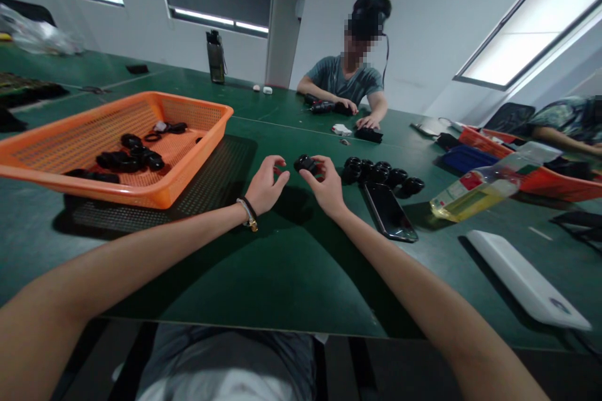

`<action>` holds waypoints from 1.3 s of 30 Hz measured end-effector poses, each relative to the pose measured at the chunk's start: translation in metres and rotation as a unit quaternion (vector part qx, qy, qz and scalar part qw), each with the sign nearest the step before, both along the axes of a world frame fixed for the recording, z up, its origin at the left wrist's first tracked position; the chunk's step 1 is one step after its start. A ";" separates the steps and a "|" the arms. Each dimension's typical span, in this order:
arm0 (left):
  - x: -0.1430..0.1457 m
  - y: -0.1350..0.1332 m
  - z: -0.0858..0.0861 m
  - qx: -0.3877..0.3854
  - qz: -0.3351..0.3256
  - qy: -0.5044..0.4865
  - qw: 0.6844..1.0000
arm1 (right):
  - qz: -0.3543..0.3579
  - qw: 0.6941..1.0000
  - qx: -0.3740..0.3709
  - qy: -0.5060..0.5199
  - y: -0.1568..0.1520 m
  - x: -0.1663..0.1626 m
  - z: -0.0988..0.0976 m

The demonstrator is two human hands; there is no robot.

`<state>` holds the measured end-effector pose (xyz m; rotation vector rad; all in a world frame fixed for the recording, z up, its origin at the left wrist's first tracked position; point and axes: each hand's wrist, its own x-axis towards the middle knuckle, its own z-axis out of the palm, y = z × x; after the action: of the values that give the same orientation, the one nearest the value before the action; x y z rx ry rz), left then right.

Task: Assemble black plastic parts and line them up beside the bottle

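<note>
Over the green table, my right hand [328, 185] grips a small round black plastic part [305, 164] between thumb and fingers. My left hand [267, 185] is just left of it, fingers curved and apart, with nothing in it. A bracelet circles my left wrist. Right of my right hand stands a cluster of similar black parts [380, 171], set close together. Further left, an orange plastic basket [176, 185] holds several loose black pieces [134, 153], some of them ring-shaped. The exact kind of the black parts cannot be made out.
A dark phone [389, 212], a bottle of yellow liquid [484, 191] and a white oblong device [524, 279] lie on my right. A dark water bottle [215, 57] stands at the back. Across the table, a person [350, 78] handles black items beside a power drill [322, 106].
</note>
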<state>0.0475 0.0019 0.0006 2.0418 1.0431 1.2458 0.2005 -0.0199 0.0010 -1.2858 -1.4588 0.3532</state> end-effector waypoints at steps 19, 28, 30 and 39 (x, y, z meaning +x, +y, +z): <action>-0.002 -0.004 0.003 -0.001 -0.029 0.096 0.995 | -0.463 0.883 -0.042 -0.064 0.010 0.112 0.016; -0.003 -0.006 0.003 0.045 -0.053 0.110 0.991 | -0.426 0.883 -0.137 -0.142 0.011 0.112 0.007; -0.003 -0.006 0.003 0.053 -0.057 0.116 0.990 | -0.425 0.882 -0.139 -0.145 0.012 0.114 0.005; -0.003 -0.006 0.002 0.064 -0.061 0.131 0.987 | -0.404 0.880 -0.157 -0.194 0.011 0.111 0.007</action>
<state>0.0447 -0.0041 0.0026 2.3789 0.9548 1.0247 0.3117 -0.0087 0.0079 -2.1936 -1.0580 -0.2597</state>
